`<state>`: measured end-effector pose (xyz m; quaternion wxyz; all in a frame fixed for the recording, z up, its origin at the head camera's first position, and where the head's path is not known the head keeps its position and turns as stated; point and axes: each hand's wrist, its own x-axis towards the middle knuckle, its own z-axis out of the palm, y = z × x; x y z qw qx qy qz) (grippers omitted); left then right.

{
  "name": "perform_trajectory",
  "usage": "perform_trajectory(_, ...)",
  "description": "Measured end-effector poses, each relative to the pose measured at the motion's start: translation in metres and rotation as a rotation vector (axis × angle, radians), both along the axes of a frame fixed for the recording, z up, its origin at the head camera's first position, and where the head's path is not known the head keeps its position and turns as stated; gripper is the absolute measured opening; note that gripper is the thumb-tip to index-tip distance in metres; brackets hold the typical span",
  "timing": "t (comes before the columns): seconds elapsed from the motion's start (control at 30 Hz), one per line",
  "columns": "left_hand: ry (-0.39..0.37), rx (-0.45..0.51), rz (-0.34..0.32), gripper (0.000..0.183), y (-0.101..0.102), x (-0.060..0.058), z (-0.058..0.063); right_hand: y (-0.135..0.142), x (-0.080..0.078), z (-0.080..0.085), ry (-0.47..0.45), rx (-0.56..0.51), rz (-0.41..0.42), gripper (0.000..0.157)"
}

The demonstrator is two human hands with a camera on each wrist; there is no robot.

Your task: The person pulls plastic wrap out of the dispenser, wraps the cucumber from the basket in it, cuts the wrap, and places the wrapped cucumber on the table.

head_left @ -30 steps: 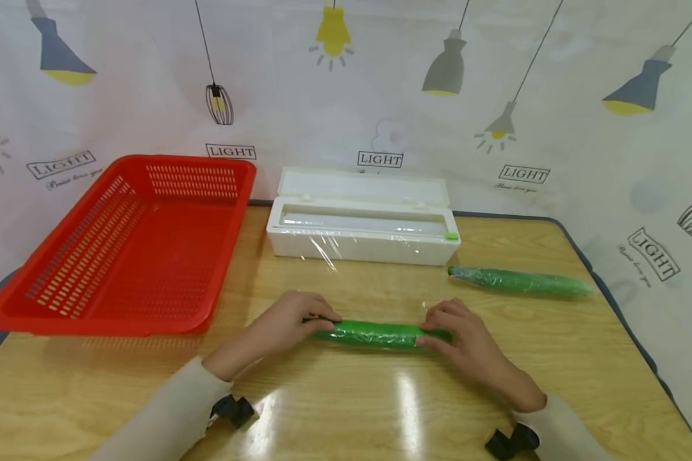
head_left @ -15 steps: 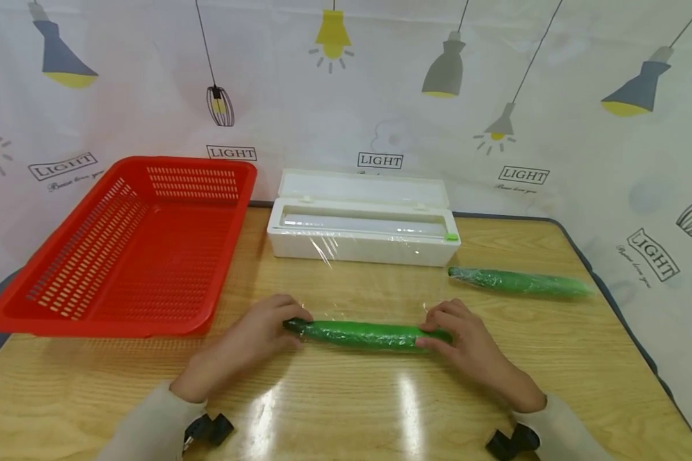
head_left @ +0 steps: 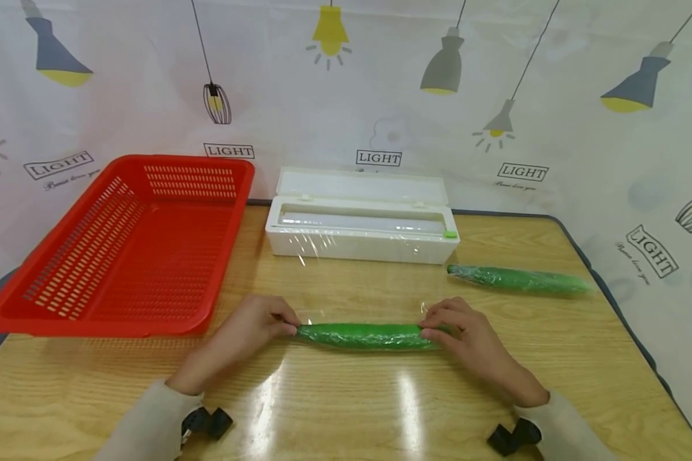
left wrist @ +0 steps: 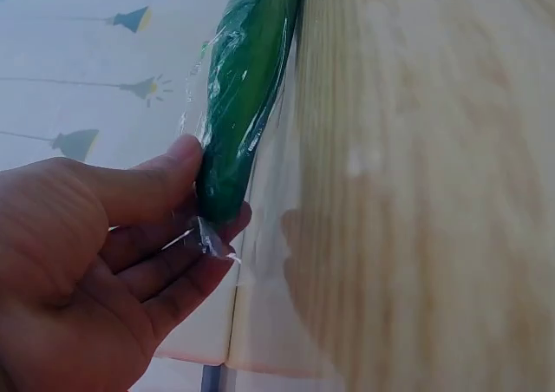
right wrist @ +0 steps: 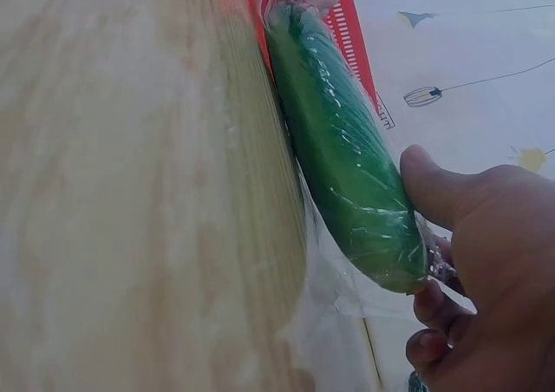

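Observation:
A green cucumber [head_left: 369,336] in clear plastic wrap lies crosswise on the table between both hands. My left hand [head_left: 259,323] pinches its left end with thumb and fingers; in the left wrist view a loose twist of plastic wrap [left wrist: 212,240] pokes out past the tip. My right hand [head_left: 467,333] grips the other end, thumb on the near side and fingers over the top. Seen from the right wrist, the cucumber [right wrist: 347,149] shows its rounded end beside the thumb, with bunched film behind it. Thin film stretches on the table beyond the cucumber, toward the white box.
A white cling film dispenser [head_left: 360,246] stands at the back with its lid up and a roll inside. To its right lies another wrapped cucumber [head_left: 519,280]. A large red basket [head_left: 207,307] occupies the left side. The table's edge [head_left: 623,320] runs along the right.
My left hand has slid left along the cucumber to its tip and now pinches there, uncovering more of its length. The right hand stays at the right end.

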<state>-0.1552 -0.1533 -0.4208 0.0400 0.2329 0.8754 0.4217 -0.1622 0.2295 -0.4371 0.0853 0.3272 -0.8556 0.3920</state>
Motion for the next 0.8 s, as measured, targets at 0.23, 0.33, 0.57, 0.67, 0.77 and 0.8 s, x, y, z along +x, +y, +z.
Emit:
perform_trajectory(0.23, 0.01, -0.048, 0.046, 0.006, 0.002, 0.0, 0.003, 0.004, -0.003, -0.001, -0.031, 0.005, -0.007, 0.019)
perform_trajectory(0.33, 0.004, -0.065, 0.074, 0.006, 0.002, -0.001, 0.004, 0.004, -0.003, -0.002, -0.034, -0.003, -0.004, 0.019)
perform_trajectory(0.57, 0.072, -0.076, 0.35, 0.002, 0.006, 0.002, 0.007, -0.002, 0.001, 0.006, -0.027, -0.025, -0.01, 0.021)
perform_trajectory(0.67, 0.312, -0.079, 0.327, 0.009, 0.011, 0.007, 0.01, -0.008, 0.007, 0.018, -0.031, -0.031, -0.009, 0.019)
perform_trajectory(0.77, 0.566, -0.093, 0.121, 0.015, 0.021, 0.013, 0.013, -0.013, 0.012, 0.031, -0.041, -0.027, -0.009, 0.018)
perform_trajectory(0.8, 0.617, -0.11, 0.033, 0.018, 0.025, 0.015, 0.013, -0.014, 0.013, 0.033, -0.043, -0.025, -0.009, 0.018)
